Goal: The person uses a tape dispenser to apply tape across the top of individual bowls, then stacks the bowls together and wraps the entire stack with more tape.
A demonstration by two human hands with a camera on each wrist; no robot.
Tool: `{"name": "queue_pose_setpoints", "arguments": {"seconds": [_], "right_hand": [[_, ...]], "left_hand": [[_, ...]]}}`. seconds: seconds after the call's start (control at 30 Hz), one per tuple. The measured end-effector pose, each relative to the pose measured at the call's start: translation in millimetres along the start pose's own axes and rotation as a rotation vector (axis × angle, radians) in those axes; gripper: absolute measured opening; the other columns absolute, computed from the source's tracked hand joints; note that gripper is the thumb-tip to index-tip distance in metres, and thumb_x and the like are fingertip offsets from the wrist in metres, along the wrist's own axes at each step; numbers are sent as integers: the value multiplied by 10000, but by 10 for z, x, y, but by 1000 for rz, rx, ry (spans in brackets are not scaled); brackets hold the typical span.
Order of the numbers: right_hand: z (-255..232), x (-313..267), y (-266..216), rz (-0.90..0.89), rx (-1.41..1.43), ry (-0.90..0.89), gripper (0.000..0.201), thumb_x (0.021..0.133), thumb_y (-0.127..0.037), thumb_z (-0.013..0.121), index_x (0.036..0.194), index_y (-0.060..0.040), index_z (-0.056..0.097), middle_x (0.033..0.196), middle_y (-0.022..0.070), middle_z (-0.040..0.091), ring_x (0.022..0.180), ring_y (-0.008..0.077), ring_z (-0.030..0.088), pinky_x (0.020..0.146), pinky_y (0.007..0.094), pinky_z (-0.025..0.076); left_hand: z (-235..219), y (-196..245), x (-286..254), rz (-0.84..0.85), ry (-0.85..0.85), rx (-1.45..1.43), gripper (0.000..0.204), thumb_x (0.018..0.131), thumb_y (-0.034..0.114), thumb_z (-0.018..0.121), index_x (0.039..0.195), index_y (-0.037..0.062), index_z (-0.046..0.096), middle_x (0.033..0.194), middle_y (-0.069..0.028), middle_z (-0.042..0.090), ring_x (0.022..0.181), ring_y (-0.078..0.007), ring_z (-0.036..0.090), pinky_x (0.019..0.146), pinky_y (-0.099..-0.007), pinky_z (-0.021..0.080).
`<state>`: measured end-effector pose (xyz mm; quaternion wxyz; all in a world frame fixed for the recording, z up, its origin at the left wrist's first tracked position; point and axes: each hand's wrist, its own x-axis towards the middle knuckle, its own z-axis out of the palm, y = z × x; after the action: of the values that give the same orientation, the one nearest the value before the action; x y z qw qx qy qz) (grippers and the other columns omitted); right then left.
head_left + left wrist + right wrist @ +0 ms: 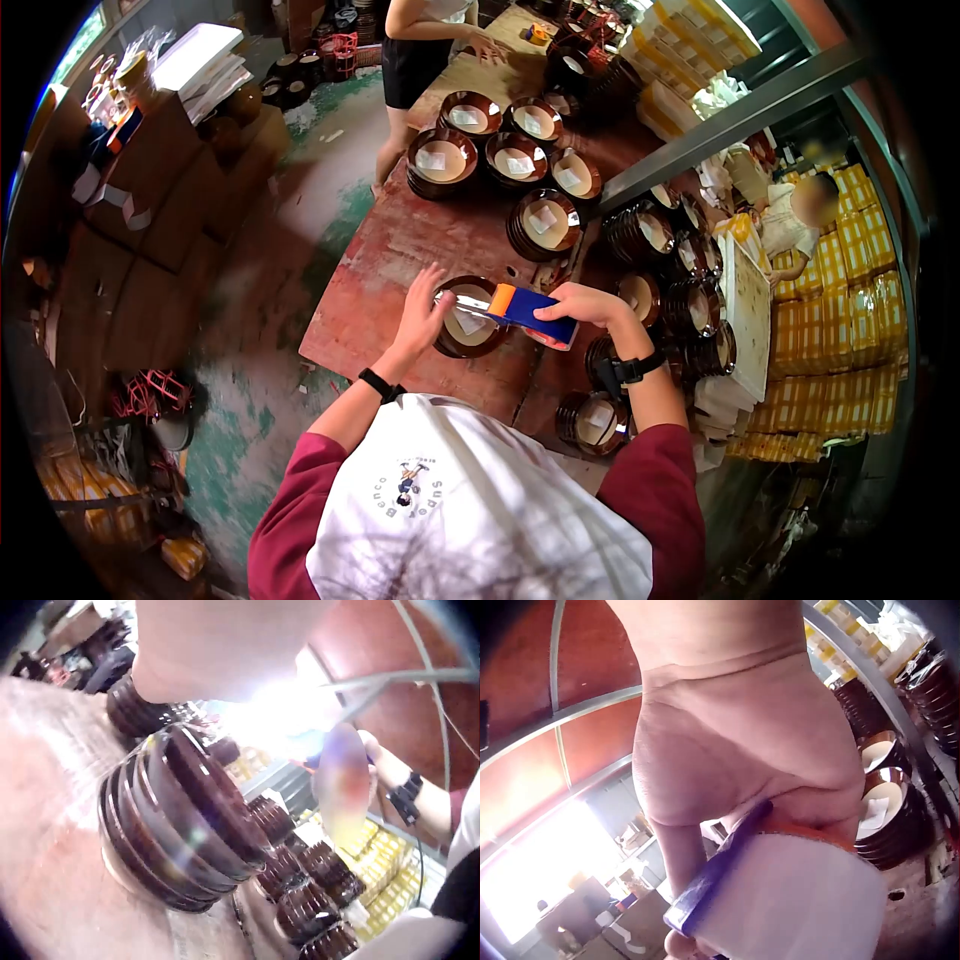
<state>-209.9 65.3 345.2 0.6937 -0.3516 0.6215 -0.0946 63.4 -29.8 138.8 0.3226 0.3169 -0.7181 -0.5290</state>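
Note:
A stack of dark brown bowls [466, 318] with white paper inside stands near the front of the reddish table [390, 270]. My left hand [423, 310] rests on the stack's left rim with straight fingers; the left wrist view shows the same stack [176, 817] close up. My right hand [585, 303] grips a blue and orange tape dispenser [525, 312] held over the stack's right side. A strip of clear tape runs from it onto the bowls. In the right wrist view the dispenser [727, 862] sits under my palm with its white tape roll [795, 900].
Several more bowl stacks [500, 150] cover the table's far end and right side [680, 290]. A person [420, 50] stands at the far end. Another person [800, 215] sits by yellow boxes [850, 300] at right. Cardboard boxes [150, 220] stand left of a bare floor strip.

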Motion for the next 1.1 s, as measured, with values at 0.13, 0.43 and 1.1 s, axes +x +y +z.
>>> {"name": "queue_pose_setpoints", "arguments": {"seconds": [0.13, 0.43, 1.1], "right_hand": [[-105, 78, 367, -79, 46, -111, 378, 985, -323, 646, 1059, 45, 691, 848, 57, 696, 744, 146, 659, 669, 290, 533], [-218, 336, 909, -202, 14, -135, 361, 985, -338, 668, 1055, 15, 687, 864, 39, 691, 743, 134, 661, 684, 286, 545], [-635, -853, 1994, 10, -43, 18, 344, 965, -291, 668, 1046, 43, 676, 895, 98, 747, 803, 171, 726, 760, 318, 561]], "left_hand": [[63, 690, 6, 352, -321, 527, 1102, 764, 597, 784, 1559, 9, 297, 1650, -204, 245, 1535, -445, 154, 1241, -565, 152], [402, 575, 226, 417, -526, 913, 1260, 651, 623, 830, 1605, 69, 222, 1641, -229, 232, 1506, -485, 203, 1167, -714, 170], [660, 524, 291, 370, -604, 1031, 1248, 617, 691, 786, 1563, 23, 322, 1593, -208, 315, 1496, -465, 220, 1171, -723, 119]]}}
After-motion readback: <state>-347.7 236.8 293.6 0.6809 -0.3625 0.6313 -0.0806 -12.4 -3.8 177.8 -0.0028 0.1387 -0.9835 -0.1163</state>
